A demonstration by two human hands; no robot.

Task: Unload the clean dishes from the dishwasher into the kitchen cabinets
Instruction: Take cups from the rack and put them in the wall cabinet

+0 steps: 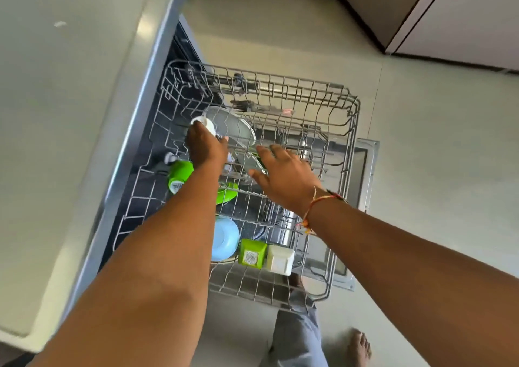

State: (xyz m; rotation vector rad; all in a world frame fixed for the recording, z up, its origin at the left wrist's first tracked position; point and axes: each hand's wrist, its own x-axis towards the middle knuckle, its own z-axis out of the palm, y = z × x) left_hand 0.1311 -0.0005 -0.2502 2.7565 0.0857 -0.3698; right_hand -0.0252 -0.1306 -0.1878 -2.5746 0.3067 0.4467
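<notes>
Over the pulled-out rack (355, 114), left hand (206, 146) grips a white cup (204, 123); right hand (283, 173) extends, fingers spread.

No text legible anywhere, white printed sticker (176, 187) on the base of the green cup (182, 171), characters too blurred to read, second white sticker (250, 257) on the side of the green square container (253, 246), print likewise unreadable

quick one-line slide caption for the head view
Left hand grips a small white cup beside a grey round plate in the pulled-out wire dishwasher rack, right hand open above the rack.
</notes>
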